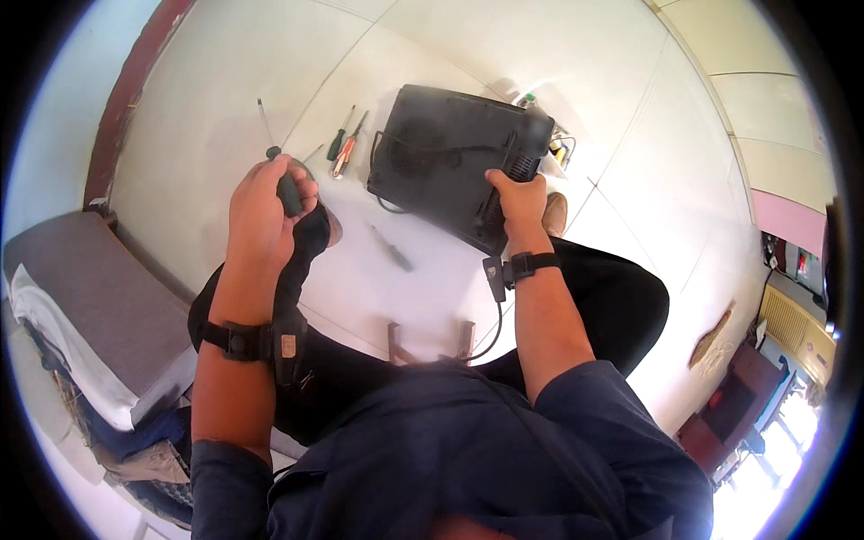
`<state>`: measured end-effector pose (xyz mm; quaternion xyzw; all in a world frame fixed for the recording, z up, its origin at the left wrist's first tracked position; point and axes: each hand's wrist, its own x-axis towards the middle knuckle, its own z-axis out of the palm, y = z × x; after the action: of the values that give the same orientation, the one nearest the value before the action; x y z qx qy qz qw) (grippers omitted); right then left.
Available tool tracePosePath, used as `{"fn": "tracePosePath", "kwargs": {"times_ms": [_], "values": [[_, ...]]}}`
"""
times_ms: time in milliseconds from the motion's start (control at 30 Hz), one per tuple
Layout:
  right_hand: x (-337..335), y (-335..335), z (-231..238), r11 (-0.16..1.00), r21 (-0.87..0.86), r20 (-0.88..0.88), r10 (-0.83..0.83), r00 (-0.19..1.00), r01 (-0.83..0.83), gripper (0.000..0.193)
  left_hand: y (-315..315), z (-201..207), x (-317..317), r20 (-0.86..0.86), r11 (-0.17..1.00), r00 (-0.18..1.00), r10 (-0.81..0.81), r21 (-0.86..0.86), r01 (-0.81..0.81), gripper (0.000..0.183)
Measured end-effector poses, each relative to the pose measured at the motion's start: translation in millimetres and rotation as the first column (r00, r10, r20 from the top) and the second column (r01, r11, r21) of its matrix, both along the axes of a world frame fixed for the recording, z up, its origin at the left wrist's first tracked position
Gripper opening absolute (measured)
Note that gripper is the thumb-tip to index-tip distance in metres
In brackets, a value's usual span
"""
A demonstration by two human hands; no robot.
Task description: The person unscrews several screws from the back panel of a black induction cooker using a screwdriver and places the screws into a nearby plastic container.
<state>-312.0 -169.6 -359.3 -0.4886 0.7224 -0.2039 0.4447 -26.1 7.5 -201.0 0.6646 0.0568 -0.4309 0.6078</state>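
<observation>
Dark shirt (468, 459) sits nearest; screwdriver (287, 193) lies within left grip (263, 200).

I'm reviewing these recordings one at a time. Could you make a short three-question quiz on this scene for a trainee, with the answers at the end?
1. What does the left hand hold?
A) a cup
B) a screwdriver
C) a brush

2. True or false: the right hand is touching the black box.

3. Fill in the side, as the person sees it: the red-handled screwdriver lies to the ____ of the black box.

Key: 1. B; 2. True; 3. left
</observation>
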Motion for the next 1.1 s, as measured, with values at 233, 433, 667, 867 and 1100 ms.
{"fn": "tracePosePath", "kwargs": {"times_ms": [233,433,667,867,1100], "values": [[-24.0,-12.7,89.1,0.991,-0.089,0.233,-0.077,0.969,0.100,0.058,-13.9,-13.9,-21.3,0.084,0.989,0.985,-0.150,0.000,0.150,0.013],[-31.4,-6.5,157.9,0.953,-0.084,0.655,-0.167,0.737,0.291,0.050,-33.1,-26.6,-40.0,-0.006,0.981,0.999,-0.037,-0.193,0.035,0.038],[-20.4,24.0,211.1,0.930,-0.136,0.821,-0.088,0.565,0.342,0.050,-61.2,7.7,-67.8,-0.209,0.706,0.962,-0.173,-0.707,-0.026,0.053],[-15.4,43.6,228.2,0.897,-0.260,0.787,-0.018,0.617,0.358,0.054,-73.1,20.8,-72.6,-0.291,0.718,0.955,-0.060,-0.677,-0.161,0.059],[-12.4,57.7,241.2,0.868,-0.402,0.686,0.075,0.724,0.291,0.060,-76.7,35.1,-71.7,-0.293,0.744,0.956,-0.016,-0.642,-0.184,0.062]]}}
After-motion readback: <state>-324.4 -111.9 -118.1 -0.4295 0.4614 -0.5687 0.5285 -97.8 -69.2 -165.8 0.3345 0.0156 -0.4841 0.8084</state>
